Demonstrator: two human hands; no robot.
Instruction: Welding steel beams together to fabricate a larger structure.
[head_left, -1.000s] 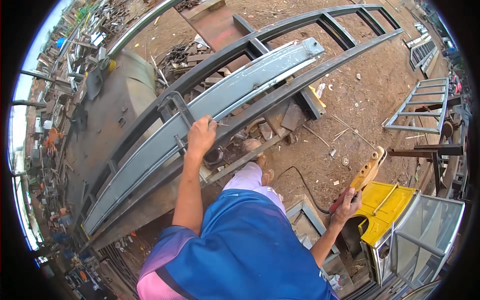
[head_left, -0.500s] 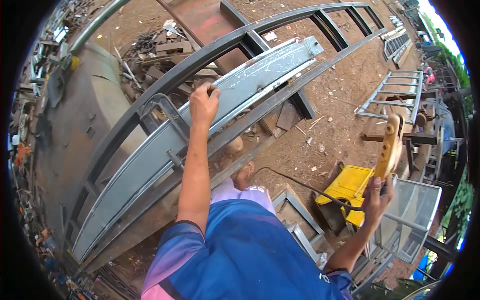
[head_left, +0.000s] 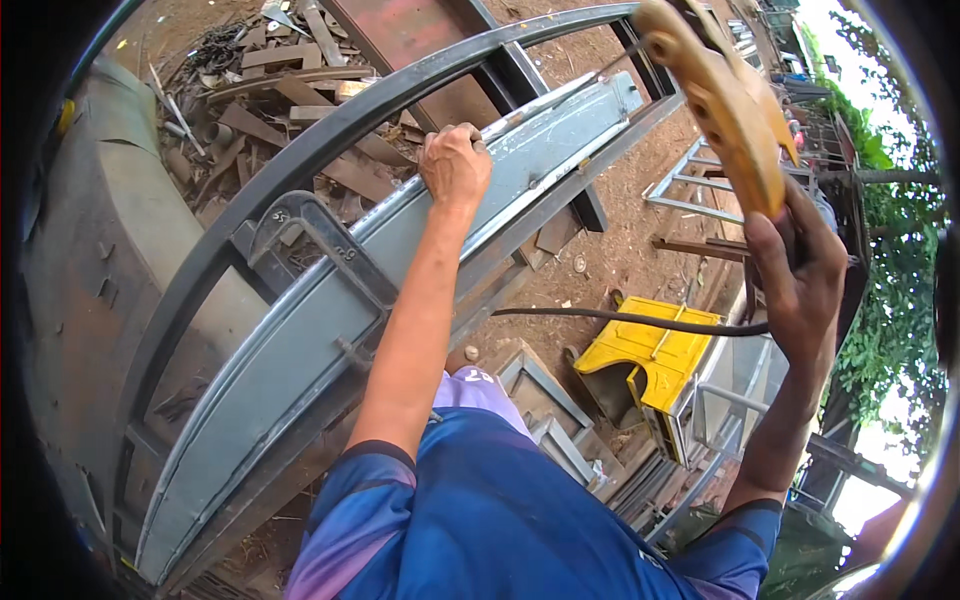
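I have the long grey sheet-metal panel [head_left: 280, 365], gently bowed, stretched in front of the person, its long axis slanting from the near left to the far right. It lies over a dark curved steel frame with crossbars [head_left: 505, 42], and a dark C-shaped metal clamp [head_left: 350, 255] sits across the panel, on the near side of the left hand [head_left: 455, 165]. That hand is clearly the nearer one: it rests at the panel's upper edge, its forearm crossing over the metal. Its fingers are curled in, but I cannot tell whether they pinch the edge or anything small.

The right hand [head_left: 800, 270] is well apart from the panel, off to its right, wrapped around the tan, jaw-headed electrode holder [head_left: 720, 120]. I read that arm as raised, elbow bent, with the holder's head tipped up and leftward to the panel's far end. A thin dark rod runs from the head that way; I cannot tell if it touches. The black rubber cable [head_left: 620, 317] passes right of the panel, above a yellow sheet-metal housing [head_left: 650, 345].
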